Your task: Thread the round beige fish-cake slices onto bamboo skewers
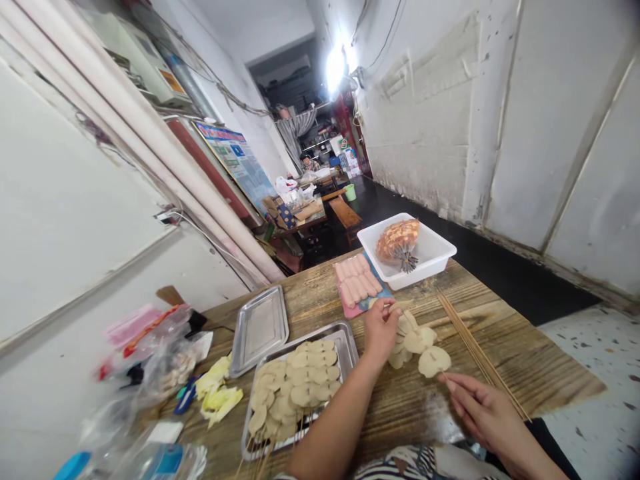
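My right hand (475, 407) pinches the lower end of a bamboo skewer. Pale, thin, round food slices (420, 340) are threaded along it, folded or flat; I cannot make out their exact kind. At the skewer's upper end, my left hand (381, 328) has its fingers closed on another pale slice (401, 305). More loose slices (399, 355) lie on the table just behind the skewer. Left of my left forearm, a metal tray (351, 347) holds a heap of finished skewers (295, 383) with the same slices, their sticks pointing toward me.
Bare bamboo sticks (480, 350) lie at the right. Beyond my hands are a pack of pink sausages (357, 280) and a white plastic tub (425, 267) holding a bundle of reddish skewers (399, 241). Another metal tray (260, 330), yellow wrappers (220, 393) and plastic bags (167, 363) are at the left.
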Action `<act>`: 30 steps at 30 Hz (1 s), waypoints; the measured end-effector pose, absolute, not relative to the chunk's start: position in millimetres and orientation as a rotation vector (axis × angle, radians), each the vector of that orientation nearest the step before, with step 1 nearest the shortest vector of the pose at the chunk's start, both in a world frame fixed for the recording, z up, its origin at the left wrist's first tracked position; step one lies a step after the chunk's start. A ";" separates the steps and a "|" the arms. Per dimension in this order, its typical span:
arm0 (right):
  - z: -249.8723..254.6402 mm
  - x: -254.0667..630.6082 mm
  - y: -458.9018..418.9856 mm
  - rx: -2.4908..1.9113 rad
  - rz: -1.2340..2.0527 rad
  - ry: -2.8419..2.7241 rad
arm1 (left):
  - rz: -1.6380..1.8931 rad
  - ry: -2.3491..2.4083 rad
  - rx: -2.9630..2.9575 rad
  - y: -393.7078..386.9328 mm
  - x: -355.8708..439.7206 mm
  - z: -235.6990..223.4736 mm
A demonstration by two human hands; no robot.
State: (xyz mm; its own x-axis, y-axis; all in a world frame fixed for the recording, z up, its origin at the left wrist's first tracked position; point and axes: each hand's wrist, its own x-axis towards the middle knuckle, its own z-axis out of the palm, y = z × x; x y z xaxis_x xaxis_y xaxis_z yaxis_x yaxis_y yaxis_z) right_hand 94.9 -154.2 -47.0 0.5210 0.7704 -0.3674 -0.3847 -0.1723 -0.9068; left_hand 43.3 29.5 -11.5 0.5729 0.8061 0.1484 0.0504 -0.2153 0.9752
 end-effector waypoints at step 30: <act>-71.4 108.0 -162.2 -1.543 0.953 -0.759 | 0.708 0.804 0.966 29.6 45.2 -2.8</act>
State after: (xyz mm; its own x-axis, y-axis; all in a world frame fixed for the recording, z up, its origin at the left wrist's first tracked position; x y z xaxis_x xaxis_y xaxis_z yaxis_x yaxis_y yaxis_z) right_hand 108.0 -162.2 -71.4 0.4681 0.8670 -0.1710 -0.0279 -0.1790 -0.9835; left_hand 45.2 29.6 -2.8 0.5192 0.8121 -0.2664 -0.1613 0.3992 0.9026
